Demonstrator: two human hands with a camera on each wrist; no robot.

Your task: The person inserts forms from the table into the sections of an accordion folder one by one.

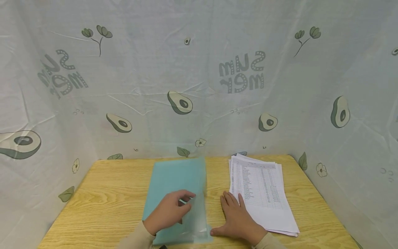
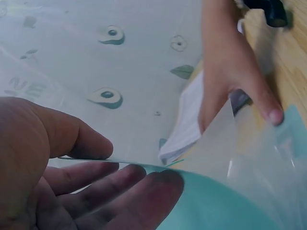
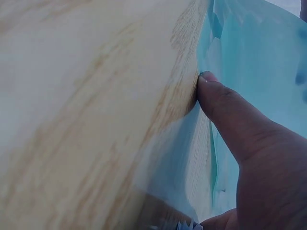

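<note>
A light-blue plastic folder [image 1: 174, 176] with a see-through cover lies on the table, its cover partly lifted. My left hand [image 1: 169, 209] is over the folder and pinches the lifted edge. In the left wrist view the thumb [image 2: 88, 143] lies above that thin edge and the fingers [image 2: 153, 196] lie beneath it. My right hand [image 1: 237, 218] rests with its fingers spread between the folder and a stack of printed sheets [image 1: 261, 186]. Its thumb [image 3: 235, 108] touches the folder's lower right corner. The fingers reach the left edge of the stack.
The wood-grain table [image 1: 118, 186] carries the folder near its middle and the sheets to the right. Behind and at both sides hangs a pale curtain [image 1: 149, 62] printed with avocados. A black object [image 2: 273, 12] appears near the right wrist in the left wrist view.
</note>
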